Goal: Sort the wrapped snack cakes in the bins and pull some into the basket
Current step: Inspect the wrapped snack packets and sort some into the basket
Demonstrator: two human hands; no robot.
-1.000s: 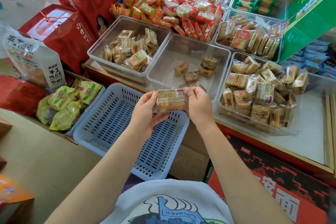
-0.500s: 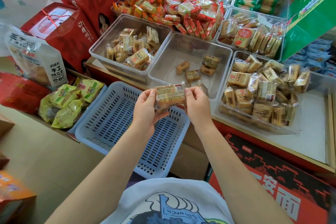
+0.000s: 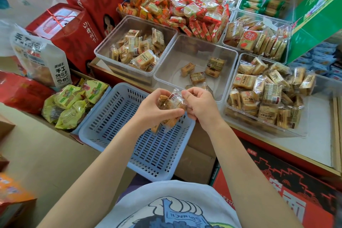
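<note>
1. Fingers of both hands clutched a bunch of wrapped snack cakes at frame centre: the left hand gripped them, the right hand pinched a wrapper.
2. The bunch hung over the blue basket, which looked bare, so pulling had barely begun.
3. Beyond, the middle bin held a few cakes; its neighbours stayed full.
</note>
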